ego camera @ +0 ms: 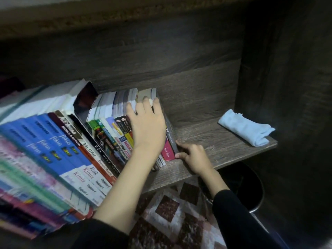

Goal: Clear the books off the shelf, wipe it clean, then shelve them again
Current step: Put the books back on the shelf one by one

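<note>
Shelf (221, 150): dark wood-grain board with a back panel of the same wood and a side wall at the right.

Books (100, 141): one long row, spines facing out, filling the left and middle of the shelf. The row leans left. The near end at the left is blurred. Blue spines (53, 146) sit left of centre, with thinner mixed-colour spines to their right. The row ends with a pink book (168, 151) and then a grey book (170, 133).

Left hand (147, 123): laid flat over the last books of the row. The fingers are stretched and spread across the page tops and grip nothing. A dark sleeve covers the lower forearm.

Right hand (194, 157): on the bare board just right of the row, fingers bent. The thumb tip and a fingertip touch the grey book near its lower spine. I cannot tell whether it pinches the book or only pushes it.

Cloth (246, 130): pale blue and folded, lying on the right end of the shelf, well apart from the books and both hands.

Below the shelf are a dark round bin (251, 191) and a patterned floor covering (170, 212) in brown and white squares.
</note>
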Available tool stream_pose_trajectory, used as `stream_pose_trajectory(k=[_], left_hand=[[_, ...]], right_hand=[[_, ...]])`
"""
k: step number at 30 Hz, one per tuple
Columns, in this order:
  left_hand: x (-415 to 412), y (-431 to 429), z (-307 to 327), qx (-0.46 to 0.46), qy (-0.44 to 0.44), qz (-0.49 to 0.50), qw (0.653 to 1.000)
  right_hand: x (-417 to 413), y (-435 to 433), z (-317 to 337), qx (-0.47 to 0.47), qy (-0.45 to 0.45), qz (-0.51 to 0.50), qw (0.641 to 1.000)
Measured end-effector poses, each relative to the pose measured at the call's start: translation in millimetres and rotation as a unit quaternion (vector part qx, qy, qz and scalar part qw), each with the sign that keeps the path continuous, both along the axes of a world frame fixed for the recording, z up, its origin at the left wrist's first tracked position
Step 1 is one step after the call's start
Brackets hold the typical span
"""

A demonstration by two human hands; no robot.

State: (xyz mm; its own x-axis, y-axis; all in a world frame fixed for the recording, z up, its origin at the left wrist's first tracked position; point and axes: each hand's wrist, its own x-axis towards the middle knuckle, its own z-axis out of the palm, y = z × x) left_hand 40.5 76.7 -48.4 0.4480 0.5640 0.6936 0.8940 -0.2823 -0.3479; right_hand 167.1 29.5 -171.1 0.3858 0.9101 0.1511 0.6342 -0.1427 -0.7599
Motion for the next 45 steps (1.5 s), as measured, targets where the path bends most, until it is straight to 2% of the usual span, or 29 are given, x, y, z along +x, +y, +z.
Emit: stream_pose_trajectory(k=[4, 7, 9, 14, 20, 29, 34, 42, 45], left_hand=[[-5, -6, -1, -0.021, 0.016, -0.014, 1.000], [-12, -11, 4, -0.057, 0.010, -0.080, 0.995], [-19, -16, 3, -0.063, 0.008, -0.082, 0.995], [-45, -29, -7, -0.053, -0.115, -0.069, 0.990], [-72, -29, -1, -0.124, -0.107, -0.066, 0.984], [-70, -20, -9, -0.087, -0.153, -0.099, 0.979], [-71, -19, -11, -0.076, -0.152, -0.103, 0.980], [-77, -29, -4, -0.122, -0.098, -0.080, 0.984], [-80, -34, 1, -0.142, -0.075, -0.068, 0.985]], right_hand=[[0, -4, 2, -0.005, -0.015, 0.015, 1.000], [-7, -7, 8, 0.043, 0.031, 0.036, 0.998], [-20, -7, 14, 0.084, 0.064, 0.068, 0.992], [-44, -5, 19, 0.147, 0.058, 0.055, 0.986], [-50, -12, 20, 0.125, 0.074, 0.070, 0.987], [-58, -10, 21, 0.102, 0.057, 0.040, 0.992], [-61, -10, 21, 0.082, 0.008, 0.022, 0.996], [-57, -17, 17, 0.025, 0.027, 0.029, 0.999], [-59, -19, 14, 0.013, -0.019, 0.019, 1.000]])
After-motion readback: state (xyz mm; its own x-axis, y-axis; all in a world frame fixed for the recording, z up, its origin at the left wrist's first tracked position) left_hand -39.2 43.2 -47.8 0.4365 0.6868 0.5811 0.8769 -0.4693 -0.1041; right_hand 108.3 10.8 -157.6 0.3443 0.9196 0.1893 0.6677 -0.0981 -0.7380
